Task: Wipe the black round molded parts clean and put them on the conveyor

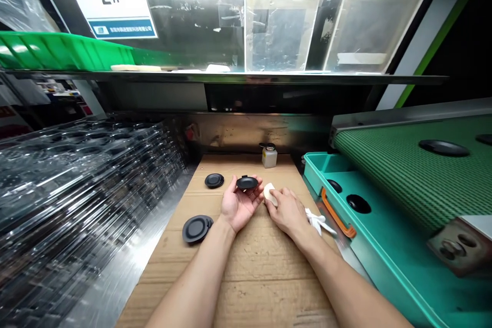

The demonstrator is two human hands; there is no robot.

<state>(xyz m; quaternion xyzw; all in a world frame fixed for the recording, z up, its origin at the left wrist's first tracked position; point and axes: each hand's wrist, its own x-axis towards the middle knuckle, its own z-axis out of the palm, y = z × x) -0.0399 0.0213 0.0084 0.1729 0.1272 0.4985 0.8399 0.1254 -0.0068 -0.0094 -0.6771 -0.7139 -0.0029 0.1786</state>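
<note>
My left hand [241, 206], palm up, holds a small round black part [247, 182] on its fingers above the cardboard [261, 277]. Close by on the right, my right hand [286, 207] has its fingers closed on a white pad [270, 193]. Two more black round parts lie on the cardboard to the left: a smaller one [214, 180] farther back and a larger one [197, 228] beside my left forearm. A small bottle with a dark top [269, 156] stands at the back. Crumpled white cloth [319, 220] lies just right of my right wrist.
Stacked clear plastic trays [88, 184] fill the left side. On the right, a teal bin [388, 246] with an orange handle holds black parts, beside a green conveyor belt [407, 164] carrying black discs. A metal shelf [269, 78] with a green basket [61, 54] spans above.
</note>
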